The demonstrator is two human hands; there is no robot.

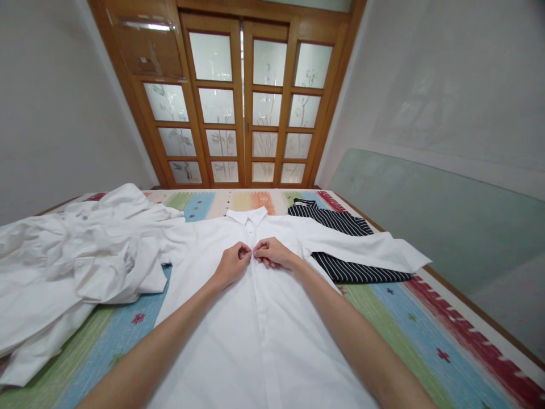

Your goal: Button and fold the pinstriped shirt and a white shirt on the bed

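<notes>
A white long-sleeved shirt (221,318) lies spread face up in front of me, its collar (247,216) at the far end. Near the upper chest, my left hand (234,262) pinches the front placket from the left. My right hand (272,253) pinches the same spot from the right, the fingertips of both hands almost meeting. Any button between the fingers is hidden. One small button shows just below the collar. The right-hand sleeve (370,250) stretches out across a folded black-and-white striped garment (353,268).
A heap of crumpled white clothes (85,250) lies on the left, touching the shirt's sleeve. Under everything is a colourful striped bed sheet (383,318). A pale green board (426,199) runs along the right wall. Wooden doors with glass panes (242,102) stand beyond the far edge.
</notes>
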